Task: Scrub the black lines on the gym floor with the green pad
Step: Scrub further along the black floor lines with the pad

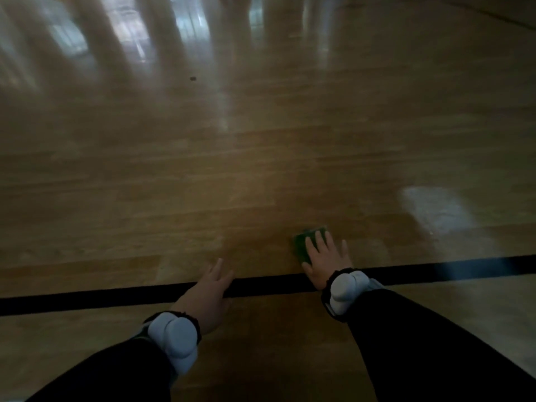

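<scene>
A black line point(116, 298) runs across the wooden gym floor from the lower left to the right edge. The green pad point(303, 245) lies flat on the wood just beyond the line, and it looks blurred. My right hand point(324, 256) presses down on the pad with fingers spread, its wrist over the line. My left hand point(208, 288) rests flat on the floor across the line, fingers together and empty. Both wrists wear white bands over black sleeves.
Glossy wooden floor point(261, 140) stretches ahead with pale reflections of windows at the top. A small dark speck point(193, 78) sits far out on the floor. Another faint dark line point(493, 17) crosses the top right corner.
</scene>
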`<state>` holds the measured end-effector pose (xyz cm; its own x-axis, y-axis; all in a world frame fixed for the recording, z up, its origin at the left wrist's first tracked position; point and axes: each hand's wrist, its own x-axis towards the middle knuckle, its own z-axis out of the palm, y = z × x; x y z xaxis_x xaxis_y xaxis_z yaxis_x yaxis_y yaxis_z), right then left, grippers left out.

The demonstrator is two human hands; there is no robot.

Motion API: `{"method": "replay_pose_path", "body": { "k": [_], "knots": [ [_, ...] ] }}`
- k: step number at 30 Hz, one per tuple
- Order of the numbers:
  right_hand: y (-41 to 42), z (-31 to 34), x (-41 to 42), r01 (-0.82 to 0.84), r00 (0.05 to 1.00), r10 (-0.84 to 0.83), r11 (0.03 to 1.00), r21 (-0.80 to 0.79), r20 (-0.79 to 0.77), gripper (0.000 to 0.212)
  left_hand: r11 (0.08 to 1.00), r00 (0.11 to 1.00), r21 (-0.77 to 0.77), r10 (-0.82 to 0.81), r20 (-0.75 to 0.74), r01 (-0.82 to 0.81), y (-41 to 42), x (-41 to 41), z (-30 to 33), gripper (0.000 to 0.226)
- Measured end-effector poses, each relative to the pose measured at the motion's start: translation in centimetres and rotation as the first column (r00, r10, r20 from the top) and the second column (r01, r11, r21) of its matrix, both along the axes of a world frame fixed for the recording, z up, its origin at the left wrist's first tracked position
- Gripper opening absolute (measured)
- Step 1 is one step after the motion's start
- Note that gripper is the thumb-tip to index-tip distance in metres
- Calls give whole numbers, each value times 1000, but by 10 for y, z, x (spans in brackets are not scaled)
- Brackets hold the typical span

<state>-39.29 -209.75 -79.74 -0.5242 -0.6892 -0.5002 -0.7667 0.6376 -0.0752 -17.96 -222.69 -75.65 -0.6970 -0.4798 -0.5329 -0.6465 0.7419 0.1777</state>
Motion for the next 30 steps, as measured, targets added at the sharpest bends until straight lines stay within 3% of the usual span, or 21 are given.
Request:
{"method": "replay_pose_path", "body": {
  "k": [13,23,25,30],
  "knots": [
    [1,-32,-11,33,999,-32,995,-89,13,56,1000,954,13,4,300,-8,-33,-11,-38,103],
    [-19,-41,-41,367,924,-378,920,-135,-64,59,985,957,120,85,279,-123,-46,-5,-46,104],
    [-26,-42,-35,348,931,-359,927,-143,-62,59,983,958,129,89,274,-129,-46,-5,-47,103],
    [-54,-39,11,63,998,-66,981,-184,-8,60,985,961,114,93,259,-126,-44,-2,-50,103]
  ]
}}
